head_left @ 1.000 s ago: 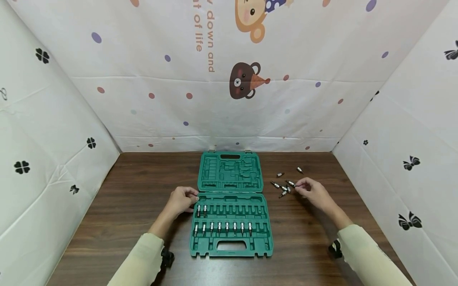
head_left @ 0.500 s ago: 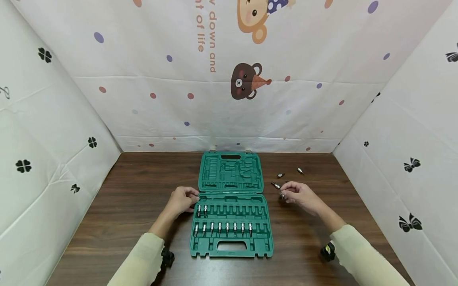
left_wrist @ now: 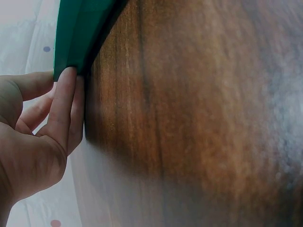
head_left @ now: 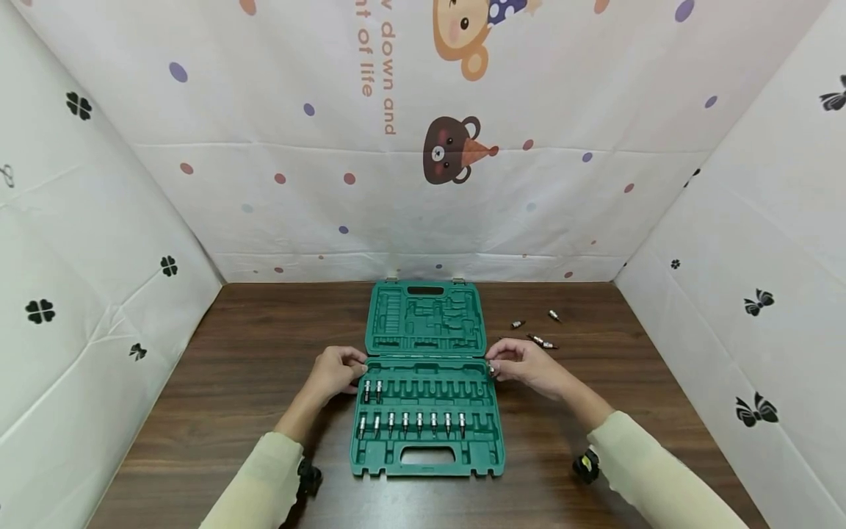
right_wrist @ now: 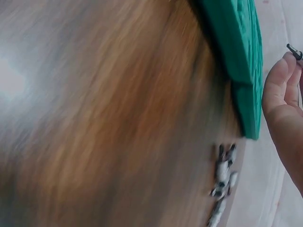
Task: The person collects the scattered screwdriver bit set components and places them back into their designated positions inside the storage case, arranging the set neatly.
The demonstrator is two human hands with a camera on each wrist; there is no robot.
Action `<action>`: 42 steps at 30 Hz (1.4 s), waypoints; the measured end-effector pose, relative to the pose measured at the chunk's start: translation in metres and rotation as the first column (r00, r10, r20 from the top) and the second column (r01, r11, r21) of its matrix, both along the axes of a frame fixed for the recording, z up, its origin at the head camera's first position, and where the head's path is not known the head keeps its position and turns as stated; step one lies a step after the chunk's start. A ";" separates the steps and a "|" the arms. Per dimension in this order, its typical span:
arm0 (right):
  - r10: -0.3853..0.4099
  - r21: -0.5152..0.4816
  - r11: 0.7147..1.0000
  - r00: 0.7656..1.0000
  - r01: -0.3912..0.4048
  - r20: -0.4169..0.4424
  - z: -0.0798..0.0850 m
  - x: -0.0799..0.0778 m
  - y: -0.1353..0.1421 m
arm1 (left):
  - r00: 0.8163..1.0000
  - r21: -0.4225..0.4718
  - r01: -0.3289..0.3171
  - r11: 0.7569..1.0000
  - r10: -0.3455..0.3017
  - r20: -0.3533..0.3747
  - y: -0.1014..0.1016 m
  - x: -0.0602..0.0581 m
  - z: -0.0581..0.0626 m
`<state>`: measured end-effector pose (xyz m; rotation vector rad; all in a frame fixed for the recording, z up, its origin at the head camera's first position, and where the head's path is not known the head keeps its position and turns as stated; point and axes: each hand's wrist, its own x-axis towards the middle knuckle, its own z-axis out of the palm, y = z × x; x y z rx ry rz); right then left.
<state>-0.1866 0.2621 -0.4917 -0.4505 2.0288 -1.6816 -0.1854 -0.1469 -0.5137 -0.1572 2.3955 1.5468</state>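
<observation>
A green socket case [head_left: 476,457] lies unfolded on the table, with two bit sockets [head_left: 379,391] in its upper row and several in the lower row [head_left: 419,421]. At its left side, near the hinge, my left hand [head_left: 335,369] holds the edge; in the left wrist view the thumb [left_wrist: 40,84] is on the rim and fingers press the side wall. My right hand [head_left: 532,366] pinches a bit socket [right_wrist: 296,53] between thumb and fingertips, by the case's upper right corner. Its dark tip sticks out past the fingers in the right wrist view.
Several loose bit sockets [head_left: 542,342] lie right of the case, with one [head_left: 518,323] and another [head_left: 554,315] farther back. The lid [head_left: 423,345] lies flat toward the printed cloth wall [head_left: 297,213]. Cloth walls also flank the wooden table [head_left: 277,323].
My right hand has gone left from the loose bit sockets to the case's right edge, picking up a bit socket on the way. My left hand has stayed on the case's left edge.
</observation>
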 end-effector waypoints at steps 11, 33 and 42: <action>0.048 0.049 0.998 0.999 -0.046 -0.021 0.013 -0.007 -0.042 | 1.000 -0.005 -0.003 1.000 0.003 -0.012 0.000 0.000 -0.001; 0.179 0.141 0.977 0.975 -0.160 -0.131 0.028 -0.013 -0.117 | 1.000 0.000 -0.003 1.000 0.003 -0.011 -0.003 0.001 -0.002; 0.242 0.260 0.947 0.950 -0.188 -0.195 0.024 -0.014 -0.141 | 1.000 -0.003 0.002 1.000 -0.002 -0.010 -0.001 0.000 -0.002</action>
